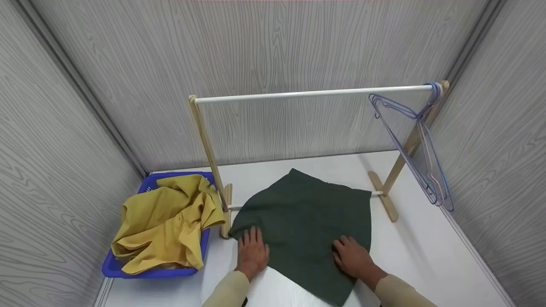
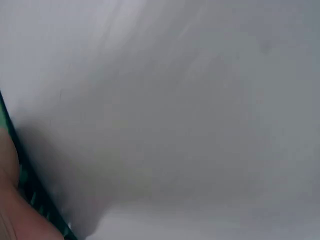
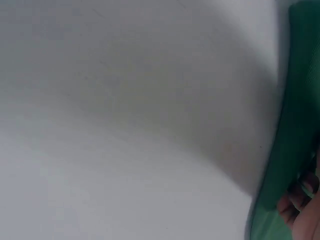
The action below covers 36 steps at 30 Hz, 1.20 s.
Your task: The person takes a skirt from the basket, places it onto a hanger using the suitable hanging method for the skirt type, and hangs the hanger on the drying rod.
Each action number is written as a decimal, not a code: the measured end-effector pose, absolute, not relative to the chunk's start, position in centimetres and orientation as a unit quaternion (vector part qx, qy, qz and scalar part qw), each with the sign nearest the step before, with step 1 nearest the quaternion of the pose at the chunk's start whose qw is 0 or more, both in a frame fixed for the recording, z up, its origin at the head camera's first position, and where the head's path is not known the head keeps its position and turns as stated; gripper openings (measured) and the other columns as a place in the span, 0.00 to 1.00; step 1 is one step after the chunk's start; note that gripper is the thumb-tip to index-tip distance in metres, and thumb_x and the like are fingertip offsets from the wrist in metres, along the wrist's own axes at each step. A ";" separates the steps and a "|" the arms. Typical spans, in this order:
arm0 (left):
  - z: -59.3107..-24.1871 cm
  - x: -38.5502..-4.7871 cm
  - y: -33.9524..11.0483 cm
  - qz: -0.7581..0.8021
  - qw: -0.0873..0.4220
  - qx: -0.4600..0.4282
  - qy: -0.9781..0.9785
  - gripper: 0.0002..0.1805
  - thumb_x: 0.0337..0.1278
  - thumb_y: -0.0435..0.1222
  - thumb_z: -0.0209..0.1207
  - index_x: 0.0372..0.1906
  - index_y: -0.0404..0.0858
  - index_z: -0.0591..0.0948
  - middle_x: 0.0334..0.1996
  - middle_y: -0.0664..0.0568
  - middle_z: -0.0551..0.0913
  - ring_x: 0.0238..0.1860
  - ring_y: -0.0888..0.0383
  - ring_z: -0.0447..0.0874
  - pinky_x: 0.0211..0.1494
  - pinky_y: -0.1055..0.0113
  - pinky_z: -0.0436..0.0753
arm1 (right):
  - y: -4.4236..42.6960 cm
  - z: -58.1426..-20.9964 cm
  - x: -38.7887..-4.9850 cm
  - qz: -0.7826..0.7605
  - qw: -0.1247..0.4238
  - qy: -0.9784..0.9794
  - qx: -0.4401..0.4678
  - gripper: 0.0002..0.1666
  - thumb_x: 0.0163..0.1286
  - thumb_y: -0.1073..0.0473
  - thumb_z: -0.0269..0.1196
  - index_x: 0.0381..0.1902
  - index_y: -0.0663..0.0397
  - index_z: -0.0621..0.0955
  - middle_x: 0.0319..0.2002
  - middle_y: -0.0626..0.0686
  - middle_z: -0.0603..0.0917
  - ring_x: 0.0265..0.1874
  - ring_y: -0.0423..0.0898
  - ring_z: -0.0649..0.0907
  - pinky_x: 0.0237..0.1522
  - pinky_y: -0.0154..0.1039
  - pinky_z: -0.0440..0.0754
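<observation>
A dark green cloth (image 1: 307,221) lies spread on the white table, mostly flat, with one corner pointing to the back and another to the front. My left hand (image 1: 252,252) rests on its left front edge, fingers stretched forward. On the right part of the cloth lies my right hand (image 1: 353,258), its fingers slightly bent. The left wrist view catches only part of the left hand (image 2: 20,210) beside a green edge. At the border of the right wrist view, bent fingers (image 3: 295,202) touch the green cloth (image 3: 300,90).
A blue basket (image 1: 153,273) with yellow cloth (image 1: 170,221) heaped in it stands at the left. Behind the green cloth is a wooden rack with a white rail (image 1: 315,93). Several hangers (image 1: 420,121) hang at its right end. Grey panelled walls (image 1: 273,47) enclose the table.
</observation>
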<state>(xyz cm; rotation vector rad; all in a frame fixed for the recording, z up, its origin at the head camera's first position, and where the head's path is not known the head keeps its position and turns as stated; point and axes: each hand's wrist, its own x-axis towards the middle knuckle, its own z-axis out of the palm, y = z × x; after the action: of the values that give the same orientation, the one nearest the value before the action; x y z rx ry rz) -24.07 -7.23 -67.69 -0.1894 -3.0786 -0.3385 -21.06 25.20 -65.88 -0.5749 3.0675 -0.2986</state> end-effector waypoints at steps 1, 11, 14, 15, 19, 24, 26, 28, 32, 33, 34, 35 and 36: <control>-67.4 -24.5 -7.4 -0.107 0.019 -0.059 -0.992 0.32 0.71 0.46 0.52 0.72 0.32 0.65 0.73 0.37 0.64 0.73 0.37 0.60 0.74 0.41 0.57 | 25.0 -65.7 -21.1 -0.106 0.010 0.976 -0.192 0.10 0.72 0.54 0.60 0.43 0.53 0.76 0.34 0.50 0.75 0.32 0.46 0.75 0.35 0.49 0.79; -67.6 -22.5 -5.1 -0.115 0.011 -0.057 -0.992 0.39 0.69 0.54 0.51 0.71 0.28 0.65 0.74 0.34 0.62 0.74 0.35 0.58 0.74 0.41 0.58 | 25.6 -65.8 -21.2 -0.086 -0.080 0.976 -0.185 0.11 0.68 0.54 0.65 0.44 0.52 0.78 0.36 0.51 0.73 0.33 0.45 0.70 0.39 0.46 0.77; -67.5 -23.9 -5.7 -0.106 0.013 -0.079 -0.991 0.38 0.69 0.52 0.52 0.73 0.30 0.64 0.75 0.38 0.61 0.75 0.37 0.57 0.75 0.41 0.56 | 25.3 -65.6 -21.1 -0.104 -0.035 0.980 -0.168 0.11 0.69 0.54 0.64 0.44 0.53 0.79 0.37 0.51 0.74 0.35 0.46 0.72 0.41 0.48 0.78; -67.3 -24.4 -6.0 -0.105 0.009 -0.083 -0.991 0.37 0.69 0.51 0.53 0.73 0.31 0.63 0.76 0.39 0.60 0.76 0.38 0.56 0.75 0.41 0.55 | 25.1 -65.4 -21.1 -0.113 -0.020 0.980 -0.162 0.10 0.69 0.55 0.64 0.44 0.53 0.79 0.37 0.51 0.74 0.34 0.46 0.72 0.40 0.48 0.78; -66.7 -25.8 -6.7 -0.099 -0.002 -0.087 -0.991 0.35 0.69 0.48 0.53 0.74 0.34 0.63 0.76 0.41 0.60 0.77 0.41 0.54 0.76 0.41 0.51 | 24.0 -65.2 -20.9 -0.145 0.047 0.977 -0.151 0.10 0.71 0.54 0.61 0.45 0.52 0.78 0.36 0.49 0.73 0.32 0.44 0.73 0.38 0.48 0.78; -66.5 -23.8 -6.1 -0.097 0.027 -0.102 -0.990 0.32 0.69 0.48 0.53 0.69 0.31 0.68 0.71 0.36 0.66 0.74 0.38 0.59 0.75 0.41 0.56 | 22.6 -65.1 -20.5 -0.174 0.097 0.967 -0.158 0.14 0.72 0.53 0.60 0.49 0.54 0.78 0.40 0.51 0.75 0.35 0.45 0.77 0.42 0.51 0.80; -66.5 -22.5 -5.4 -0.108 0.025 -0.119 -0.987 0.33 0.69 0.49 0.53 0.68 0.29 0.69 0.69 0.35 0.68 0.72 0.38 0.63 0.73 0.41 0.59 | 22.3 -65.0 -20.4 -0.174 0.090 0.967 -0.165 0.13 0.72 0.54 0.60 0.49 0.55 0.77 0.39 0.51 0.75 0.35 0.45 0.76 0.41 0.50 0.80; -66.5 -21.7 -4.9 -0.110 0.010 -0.137 -0.984 0.34 0.70 0.50 0.51 0.68 0.28 0.68 0.68 0.35 0.68 0.71 0.37 0.65 0.71 0.41 0.61 | 22.0 -64.9 -20.3 -0.165 0.080 0.967 -0.177 0.10 0.72 0.56 0.61 0.45 0.55 0.76 0.37 0.50 0.73 0.32 0.43 0.74 0.37 0.47 0.78; -66.3 -22.3 -5.2 -0.077 -0.022 -0.150 -0.985 0.35 0.68 0.50 0.51 0.70 0.29 0.67 0.71 0.38 0.67 0.73 0.40 0.63 0.73 0.41 0.58 | 21.2 -64.6 -20.3 -0.162 0.064 0.960 -0.218 0.06 0.73 0.58 0.60 0.39 0.54 0.76 0.33 0.47 0.70 0.28 0.39 0.69 0.31 0.43 0.74; -66.2 -22.9 -5.6 -0.065 -0.029 -0.146 -0.987 0.35 0.67 0.49 0.52 0.70 0.30 0.66 0.72 0.39 0.66 0.74 0.41 0.62 0.74 0.41 0.56 | 20.9 -64.6 -20.4 -0.161 0.057 0.958 -0.232 0.06 0.73 0.58 0.59 0.38 0.54 0.76 0.33 0.47 0.70 0.28 0.38 0.69 0.31 0.42 0.74; -66.1 -23.4 -6.1 -0.054 -0.035 -0.141 -0.988 0.35 0.67 0.49 0.52 0.71 0.31 0.66 0.73 0.40 0.65 0.75 0.42 0.60 0.76 0.41 0.53 | 20.7 -64.6 -20.5 -0.163 0.046 0.955 -0.242 0.06 0.73 0.58 0.59 0.37 0.54 0.76 0.32 0.46 0.70 0.27 0.38 0.69 0.31 0.41 0.75; -65.9 -23.8 -6.5 -0.043 -0.037 -0.135 -0.989 0.35 0.67 0.49 0.53 0.71 0.33 0.66 0.74 0.41 0.65 0.76 0.43 0.59 0.76 0.42 0.52 | 20.5 -64.6 -20.5 -0.165 0.030 0.954 -0.248 0.05 0.73 0.58 0.60 0.36 0.53 0.77 0.32 0.46 0.71 0.27 0.37 0.69 0.31 0.40 0.75; -65.8 -24.1 -6.9 -0.038 -0.040 -0.128 -0.990 0.35 0.67 0.49 0.54 0.71 0.33 0.67 0.74 0.42 0.64 0.76 0.44 0.59 0.77 0.42 0.50 | 20.3 -64.6 -20.5 -0.163 0.008 0.954 -0.252 0.05 0.72 0.58 0.60 0.36 0.53 0.78 0.31 0.46 0.71 0.27 0.37 0.70 0.31 0.40 0.76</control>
<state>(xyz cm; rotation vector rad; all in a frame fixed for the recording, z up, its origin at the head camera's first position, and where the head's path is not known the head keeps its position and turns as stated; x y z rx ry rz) -24.07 -6.87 -65.83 -0.4140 -3.1924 -0.1217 -20.54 20.32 -64.62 -0.7883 2.9822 -0.5095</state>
